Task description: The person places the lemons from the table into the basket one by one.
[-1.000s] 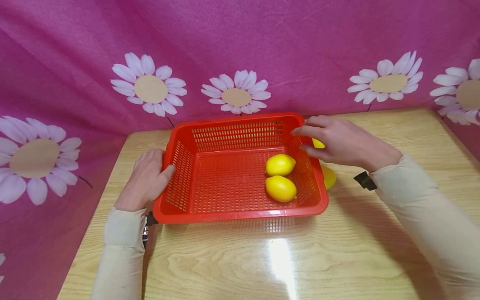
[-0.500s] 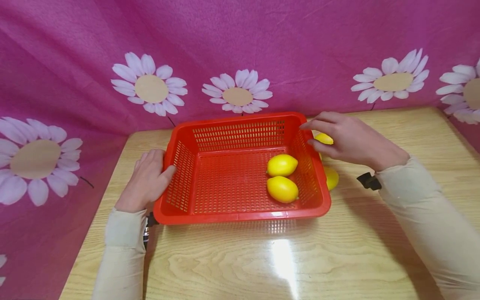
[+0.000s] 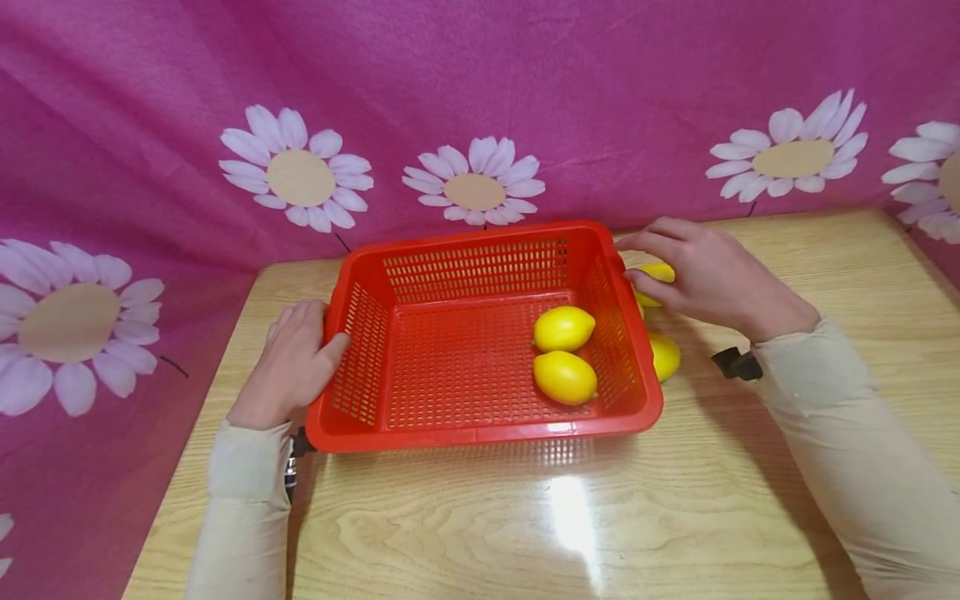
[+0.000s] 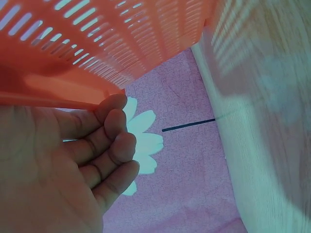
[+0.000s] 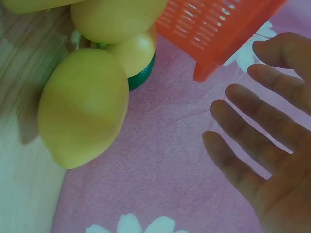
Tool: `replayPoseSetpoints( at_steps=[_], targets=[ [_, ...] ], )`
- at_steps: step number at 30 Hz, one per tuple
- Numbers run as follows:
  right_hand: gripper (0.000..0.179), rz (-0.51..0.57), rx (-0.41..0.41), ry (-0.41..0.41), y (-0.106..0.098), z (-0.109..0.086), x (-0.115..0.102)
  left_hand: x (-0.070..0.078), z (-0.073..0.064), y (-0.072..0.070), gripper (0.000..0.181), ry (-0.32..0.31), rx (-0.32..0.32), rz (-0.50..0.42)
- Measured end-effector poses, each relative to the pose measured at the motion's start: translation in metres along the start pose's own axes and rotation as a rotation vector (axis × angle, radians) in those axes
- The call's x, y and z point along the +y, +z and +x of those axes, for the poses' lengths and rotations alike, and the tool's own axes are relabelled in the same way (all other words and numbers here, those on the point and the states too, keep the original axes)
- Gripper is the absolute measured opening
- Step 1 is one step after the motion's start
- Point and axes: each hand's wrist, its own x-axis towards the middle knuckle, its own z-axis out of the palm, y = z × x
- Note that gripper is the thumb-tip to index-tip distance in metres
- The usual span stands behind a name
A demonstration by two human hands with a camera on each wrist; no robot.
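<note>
A red plastic basket (image 3: 480, 435) with slotted walls stands on the table. Two yellow lemons, one farther back (image 3: 564, 328) and one nearer (image 3: 566, 377), lie in its right end. My left hand (image 3: 288, 362) grips the left rim, its thumb on top and its fingers outside. By the right rim is my right hand (image 3: 708, 271), its fingers spread in the right wrist view and holding nothing. Below and beside it, outside the basket, are more lemons (image 3: 666, 357), partly hidden by the rim and hand; the right wrist view shows a large lemon (image 5: 85, 109) close up.
A dark green object (image 5: 142, 75) peeks out behind the lemons in the right wrist view. The wooden table (image 3: 420, 525) runs back to a purple cloth (image 3: 600, 100) with white flowers, which hangs behind and along the left side.
My right hand has moved right, its fingertips going from over the inside of the basket to the outer side of the rim. More of the outside lemons shows. My left hand stays put.
</note>
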Motion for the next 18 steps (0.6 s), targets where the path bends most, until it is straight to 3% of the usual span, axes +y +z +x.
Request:
replayPoseSetpoints(
  at_steps=[9,18],
  targets=[
    [0.037,0.017,-0.031,0.085,0.006,-0.003,0.009,0.0,0.0,0.0,0.033,-0.005,0.004,0.005],
    [0.038,0.038,-0.131,0.179,0.011,-0.006,0.017,-0.001,0.0,0.001,0.036,-0.016,-0.007,-0.008]
  ],
)
